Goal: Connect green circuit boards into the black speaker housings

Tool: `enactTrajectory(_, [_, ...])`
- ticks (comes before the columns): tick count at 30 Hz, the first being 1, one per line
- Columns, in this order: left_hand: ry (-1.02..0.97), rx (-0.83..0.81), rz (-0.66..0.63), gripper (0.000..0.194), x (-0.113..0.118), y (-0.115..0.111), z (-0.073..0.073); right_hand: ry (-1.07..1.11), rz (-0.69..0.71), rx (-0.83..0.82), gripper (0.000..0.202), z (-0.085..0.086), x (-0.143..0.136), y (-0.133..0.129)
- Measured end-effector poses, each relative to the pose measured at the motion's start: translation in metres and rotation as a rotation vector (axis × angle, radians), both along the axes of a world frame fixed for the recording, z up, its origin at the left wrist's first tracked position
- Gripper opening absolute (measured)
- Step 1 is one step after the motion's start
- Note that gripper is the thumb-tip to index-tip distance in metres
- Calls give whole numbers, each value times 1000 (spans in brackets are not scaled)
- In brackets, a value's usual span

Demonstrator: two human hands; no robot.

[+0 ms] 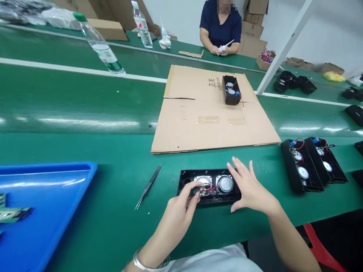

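Note:
A black speaker housing point(210, 203) lies flat on the green table in front of me, with two round silver speaker drivers point(226, 184) inside. My left hand point(181, 207) is over its left half, thumb and fingers pinched on a small green circuit board point(194, 192). Red wires point(210, 187) run from there across the drivers. Part of the board is hidden by my fingers. At the housing's right end my right hand point(251, 187) is spread open, its fingers beside the edge and holding nothing. Left of the housing lie tweezers point(148, 186).
A blue tray point(70, 196) with circuit boards stands left. Beyond lies flat cardboard point(193, 132) carrying another wired housing point(231, 90). Two more housings point(302, 166) sit right. Bottles point(103, 53) stand farther back; across the table a person point(221, 30) holds a white bottle with a thin nozzle.

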State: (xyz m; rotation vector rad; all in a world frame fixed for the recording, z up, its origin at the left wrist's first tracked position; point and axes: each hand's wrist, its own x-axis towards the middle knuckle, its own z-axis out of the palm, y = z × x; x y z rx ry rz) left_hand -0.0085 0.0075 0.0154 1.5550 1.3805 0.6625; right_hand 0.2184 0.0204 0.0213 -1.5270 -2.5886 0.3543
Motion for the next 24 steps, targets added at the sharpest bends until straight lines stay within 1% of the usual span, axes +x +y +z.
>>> enactTrajectory(3, [-10,-21,63,31,-2,1,-2,-13,5,-34,123,-11,0,1])
enactTrajectory(5, [-71,-97,130,35,-3,4,0,41,-25,-6,120,-18,-3,-1])
enactTrajectory(7, [-115,-194,162,39,-4,6,6,96,-41,36,120,-24,-3,-6])
enactTrajectory(9, [-99,-247,121,38,-8,9,15,131,-55,90,117,-29,-1,-12])
enactTrajectory(11, [-74,-253,22,38,-12,16,25,149,-85,155,111,-31,3,-19])
enactTrajectory(13, [-111,-252,-74,41,-14,28,36,152,-129,228,103,-29,11,-26])
enactTrajectory(15, [-198,-249,-110,43,-10,49,43,150,-191,290,96,-23,22,-35])
enactTrajectory(16, [-239,-245,-94,41,-4,63,44,150,-229,312,94,-19,29,-39])
enactTrajectory(18, [-311,-260,6,34,13,96,40,148,-325,335,93,-11,45,-50])
enactTrajectory(20, [-381,-313,153,24,40,135,30,144,-449,353,93,-2,63,-62])
enactTrajectory(22, [-393,-317,218,18,72,175,17,138,-598,375,93,6,83,-73])
enactTrajectory(24, [-391,-334,257,20,104,213,5,135,-745,419,92,14,104,-83])
